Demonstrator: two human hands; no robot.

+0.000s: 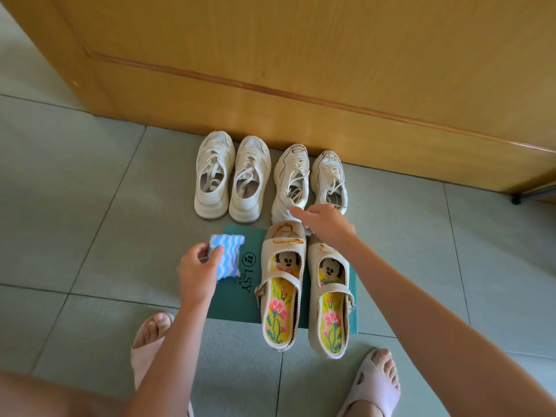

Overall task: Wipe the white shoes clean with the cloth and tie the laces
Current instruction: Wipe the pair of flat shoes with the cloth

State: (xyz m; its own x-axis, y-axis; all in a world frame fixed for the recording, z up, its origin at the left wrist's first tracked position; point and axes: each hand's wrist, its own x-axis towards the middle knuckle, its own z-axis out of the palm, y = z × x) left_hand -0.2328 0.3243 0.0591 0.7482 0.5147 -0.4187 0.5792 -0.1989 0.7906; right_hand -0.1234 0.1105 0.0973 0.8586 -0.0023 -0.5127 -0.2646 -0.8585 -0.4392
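Two pairs of white lace-up sneakers stand in a row against a wooden door. The left pair (231, 176) has loose flat laces. The right pair (310, 182) has thicker laces, also loose. My right hand (323, 219) stretches over the heels of the right pair, fingers straight, touching or just above the left shoe of that pair. My left hand (197, 270) pinches a blue-and-white wavy-striped cloth (228, 255) by its left edge, holding it above the green mat.
A green mat (237, 299) lies in front of me, carrying a pair of beige strap shoes (304, 290) with cartoon insoles. My feet in pale slippers (374, 383) stand on the grey tiled floor. The wooden door (301, 70) closes off the back.
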